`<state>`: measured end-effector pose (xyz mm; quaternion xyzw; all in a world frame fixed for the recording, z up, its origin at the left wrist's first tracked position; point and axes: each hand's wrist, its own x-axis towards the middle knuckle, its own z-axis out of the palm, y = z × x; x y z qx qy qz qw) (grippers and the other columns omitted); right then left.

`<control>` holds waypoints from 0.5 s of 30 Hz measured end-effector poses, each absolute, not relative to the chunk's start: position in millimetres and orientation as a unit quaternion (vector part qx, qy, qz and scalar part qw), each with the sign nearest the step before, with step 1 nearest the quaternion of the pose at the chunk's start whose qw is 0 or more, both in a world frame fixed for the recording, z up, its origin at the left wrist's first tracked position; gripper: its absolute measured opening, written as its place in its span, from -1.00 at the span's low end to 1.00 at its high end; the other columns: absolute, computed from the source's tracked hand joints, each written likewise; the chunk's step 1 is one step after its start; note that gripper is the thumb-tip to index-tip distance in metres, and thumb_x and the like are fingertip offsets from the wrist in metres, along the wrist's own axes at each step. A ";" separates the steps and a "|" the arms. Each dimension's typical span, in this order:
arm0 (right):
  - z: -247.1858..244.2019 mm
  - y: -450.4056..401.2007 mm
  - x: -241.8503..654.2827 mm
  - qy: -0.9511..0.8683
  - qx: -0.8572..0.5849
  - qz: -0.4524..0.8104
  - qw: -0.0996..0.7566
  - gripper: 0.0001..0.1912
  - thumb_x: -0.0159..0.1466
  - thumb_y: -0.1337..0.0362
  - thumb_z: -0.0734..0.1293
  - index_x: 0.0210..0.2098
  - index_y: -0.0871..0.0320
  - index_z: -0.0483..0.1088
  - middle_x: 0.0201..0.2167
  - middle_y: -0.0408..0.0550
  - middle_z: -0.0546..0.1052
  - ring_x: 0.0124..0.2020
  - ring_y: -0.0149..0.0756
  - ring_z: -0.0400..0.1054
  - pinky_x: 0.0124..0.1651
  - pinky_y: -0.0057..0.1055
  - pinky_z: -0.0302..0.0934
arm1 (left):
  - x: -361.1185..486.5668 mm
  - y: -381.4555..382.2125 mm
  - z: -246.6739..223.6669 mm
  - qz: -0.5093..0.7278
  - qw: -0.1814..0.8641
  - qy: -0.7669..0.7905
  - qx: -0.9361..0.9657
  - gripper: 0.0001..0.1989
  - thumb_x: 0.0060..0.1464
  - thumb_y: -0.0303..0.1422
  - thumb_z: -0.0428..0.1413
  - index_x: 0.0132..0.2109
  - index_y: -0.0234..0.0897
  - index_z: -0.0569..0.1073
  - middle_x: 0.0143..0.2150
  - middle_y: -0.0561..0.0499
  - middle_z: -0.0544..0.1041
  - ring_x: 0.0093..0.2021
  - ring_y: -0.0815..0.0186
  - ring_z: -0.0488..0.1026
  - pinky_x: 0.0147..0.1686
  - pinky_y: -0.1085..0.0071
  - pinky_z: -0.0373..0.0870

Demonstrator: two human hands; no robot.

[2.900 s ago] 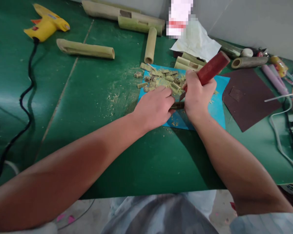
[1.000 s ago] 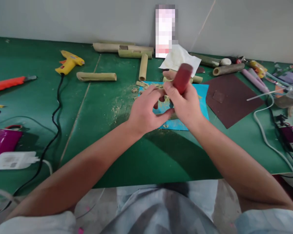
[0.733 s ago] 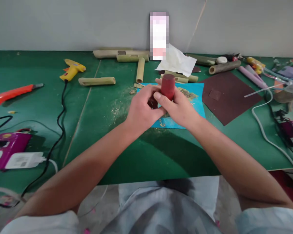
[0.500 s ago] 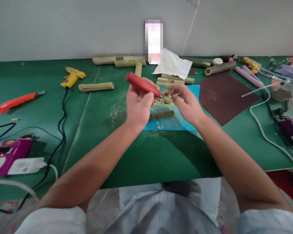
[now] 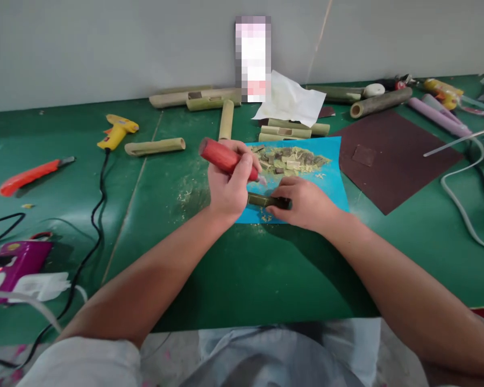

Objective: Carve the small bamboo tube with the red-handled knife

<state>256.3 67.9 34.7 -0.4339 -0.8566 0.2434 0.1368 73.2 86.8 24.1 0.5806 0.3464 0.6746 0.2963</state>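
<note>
My left hand is closed round a thick red-handled carving tool. Its short pale metal tip points down to the right, just above a dark green bamboo piece. Pale lines are marked along that piece, which lies on a blue sheet. Fingers of my right hand are wrapped over the right end of the bamboo and hide part of it. Behind my hands, a heap of bamboo chips and shavings covers the far part of the sheet.
On the left lie a yellow glue gun, an orange utility knife, a bamboo tube and a purple power strip. More bamboo lies by the wall, near white paper. A brown sheet is at right.
My right hand has come down from near the tool's tip and taken hold of the bamboo piece. My left hand still holds the carving tool. The view has shifted slightly.
</note>
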 end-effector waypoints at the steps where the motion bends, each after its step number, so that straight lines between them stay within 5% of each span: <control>1: 34.7 66.6 254.6 -0.848 -0.445 0.254 0.136 -0.84 0.30 0.20 0.46 -0.22 0.15 0.62 -0.26 0.01 0.55 -0.25 -0.22 0.40 -0.18 -0.32 0.21 | 73.1 85.6 22.0 0.671 0.283 0.335 0.598 -0.73 0.31 -0.09 0.20 -0.24 -0.16 0.41 -0.47 0.12 0.51 -0.49 0.38 0.44 -0.40 0.34 0.45; 11: 30.6 65.4 251.4 -0.821 -0.464 0.287 0.165 -0.85 0.24 0.25 0.44 -0.38 0.13 0.40 -0.36 -0.10 0.46 -0.35 -0.31 0.30 -0.25 -0.34 0.12 | 69.9 82.6 6.1 0.632 0.282 0.268 0.670 -0.86 0.34 -0.22 0.15 -0.06 -0.16 0.47 -0.45 0.14 0.51 -0.51 0.41 0.47 -0.43 0.40 0.45; 15: 30.0 65.6 250.0 -0.823 -0.463 0.283 0.166 -0.82 0.23 0.26 0.42 -0.40 0.11 0.33 -0.38 -0.12 0.43 -0.36 -0.32 0.26 -0.27 -0.34 0.09 | 68.0 81.3 9.0 0.609 0.237 0.309 0.691 -0.87 0.31 -0.26 0.13 -0.21 -0.19 0.47 -0.42 0.07 0.50 -0.46 0.36 0.46 -0.37 0.34 0.46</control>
